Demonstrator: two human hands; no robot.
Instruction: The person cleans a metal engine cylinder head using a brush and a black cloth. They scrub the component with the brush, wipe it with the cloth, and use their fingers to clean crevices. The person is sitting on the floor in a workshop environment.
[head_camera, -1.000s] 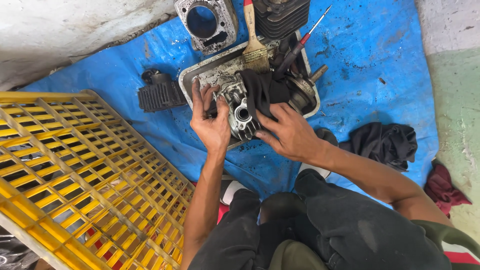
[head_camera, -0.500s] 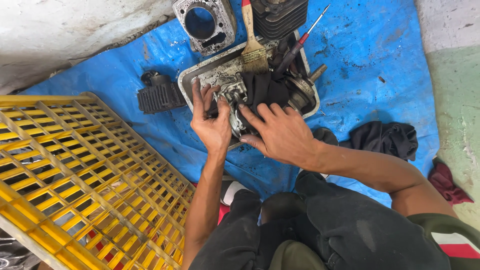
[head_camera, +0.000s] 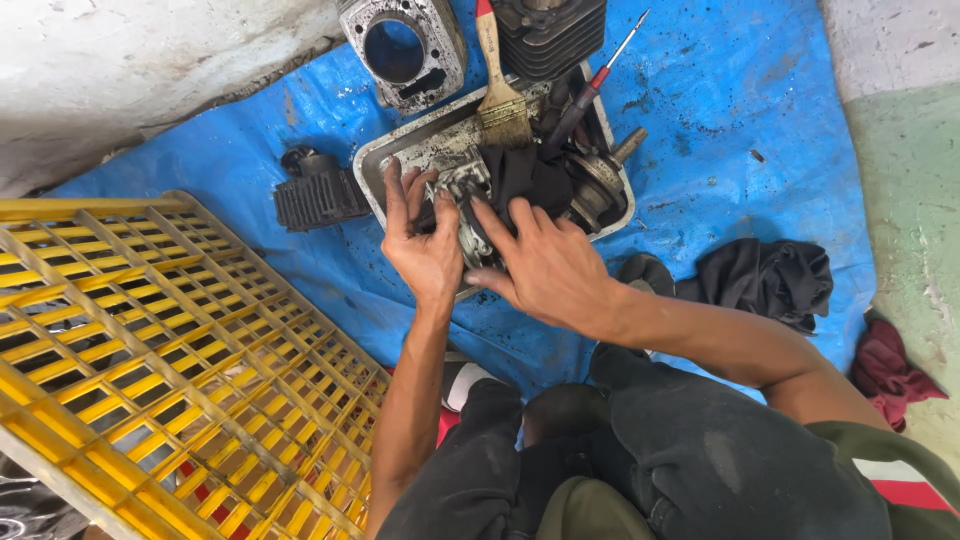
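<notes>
Both hands' grip clasps engine part (head_camera: 462, 205) in metal tray (head_camera: 385, 165); brush (head_camera: 500, 95), screwdriver (head_camera: 590, 85) inside.

I count two hands, left (head_camera: 428, 255) and right (head_camera: 545, 270), both on one engine part (head_camera: 462, 195). One metal tray (head_camera: 400, 165), one paintbrush (head_camera: 498, 95), one screwdriver (head_camera: 590, 85). Two finned cylinders (head_camera: 550, 35) (head_camera: 320, 197), one cylinder block (head_camera: 402, 50), two rags (head_camera: 765, 280) (head_camera: 890, 365), one yellow crate (head_camera: 150, 340), one blue tarp (head_camera: 720, 130).
</notes>
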